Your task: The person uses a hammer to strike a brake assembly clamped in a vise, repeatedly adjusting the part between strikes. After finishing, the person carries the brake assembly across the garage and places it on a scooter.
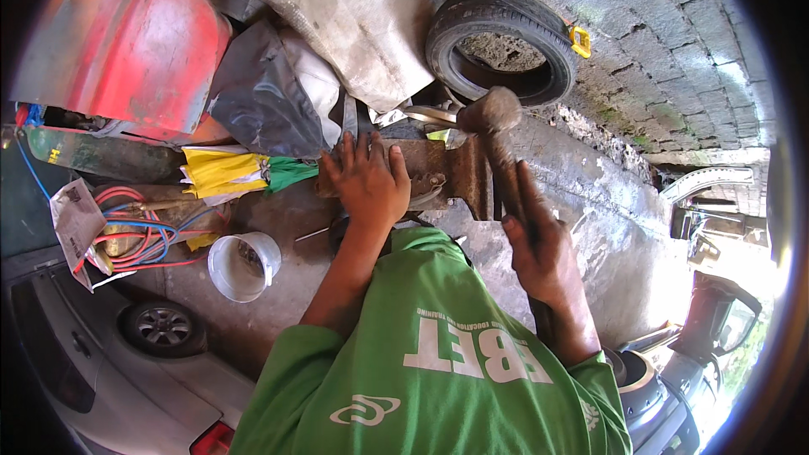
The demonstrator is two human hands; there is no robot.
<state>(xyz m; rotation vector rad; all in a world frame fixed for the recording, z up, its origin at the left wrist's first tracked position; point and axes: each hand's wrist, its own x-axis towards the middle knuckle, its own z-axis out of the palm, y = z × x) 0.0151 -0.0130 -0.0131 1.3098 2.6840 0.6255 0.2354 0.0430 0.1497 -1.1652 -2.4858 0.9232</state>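
My right hand (pixel 540 254) is wrapped round the handle of a hammer (pixel 493 111), whose worn, stubby head is raised near the right end of a rusty steel block (pixel 438 164). The block has a flanged right end, and I cannot tell its exact kind. Flat on its left part lies my left hand (pixel 371 187), fingers spread and pointing away from me. A narrow grey metal strip (pixel 350 115) sticks out beyond those fingertips; the hand hides its near end. Close to my left wrist, a thin rod (pixel 312 235) rests on the floor.
A tyre (pixel 501 46) leans at the far wall. On the left are a red metal casing (pixel 143 42), a green cylinder (pixel 101 154), tangled hoses (pixel 143 232), a yellow-green cloth (pixel 227 173) and a white bucket (pixel 244 267). A car (pixel 126 354) and a motorcycle (pixel 674 379) flank me.
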